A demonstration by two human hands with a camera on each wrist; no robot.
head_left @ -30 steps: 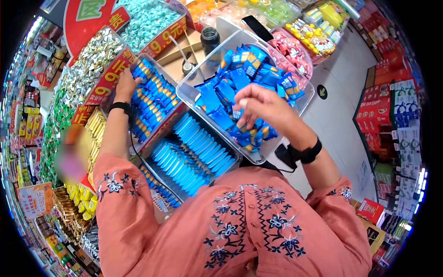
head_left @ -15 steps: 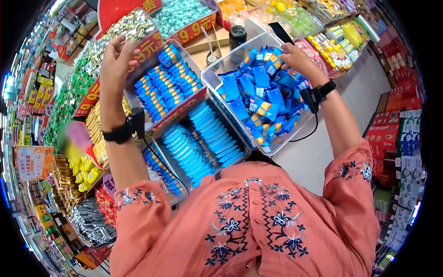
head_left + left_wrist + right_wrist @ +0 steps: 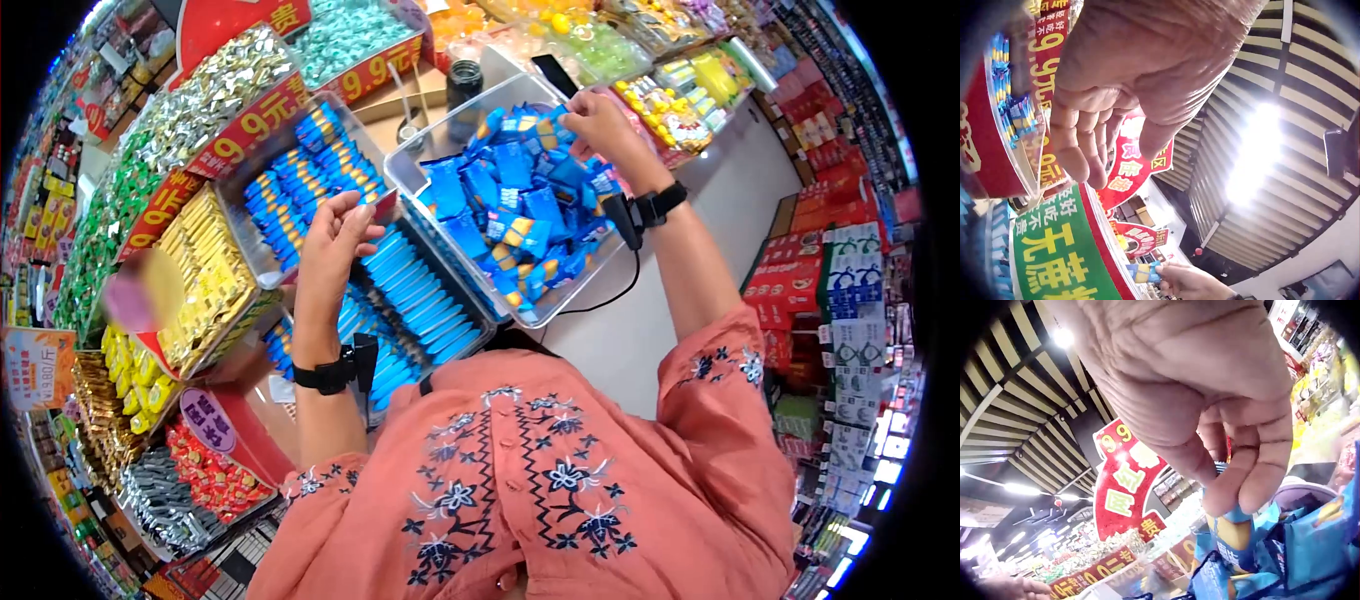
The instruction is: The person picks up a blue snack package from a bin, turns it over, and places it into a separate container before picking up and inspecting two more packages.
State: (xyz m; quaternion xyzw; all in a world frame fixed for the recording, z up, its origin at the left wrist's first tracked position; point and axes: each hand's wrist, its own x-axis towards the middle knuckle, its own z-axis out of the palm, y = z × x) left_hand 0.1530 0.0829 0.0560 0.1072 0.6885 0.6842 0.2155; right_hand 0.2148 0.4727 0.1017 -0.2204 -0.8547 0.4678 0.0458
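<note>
My right hand (image 3: 605, 130) is over the far right part of a clear plastic tub (image 3: 540, 320). Between thumb and fingers it pinches a small blue snack packet (image 3: 1232, 540) with a yellow biscuit picture. Loose blue packets (image 3: 545, 210) of the same kind heap up in the tub below. My left hand (image 3: 340, 235) hovers, fingers loosely bent and holding nothing, near the front edge of a box of blue-and-yellow packets (image 3: 300, 180) laid in rows. Light-blue packets (image 3: 420, 300) stand in two rows nearer my body.
Behind the tub stand a dark bottle (image 3: 464, 85) and a black phone (image 3: 555, 75). Bins of silver-wrapped sweets (image 3: 225, 90) and gold packets (image 3: 205, 265) flank the left, with red price signs (image 3: 245, 130) between. Shelves line the aisle at right.
My left hand has come back from the silver sweets, down and right, toward the light-blue rows. My right hand has gone from the tub's middle to its far right side and now pinches a packet.
</note>
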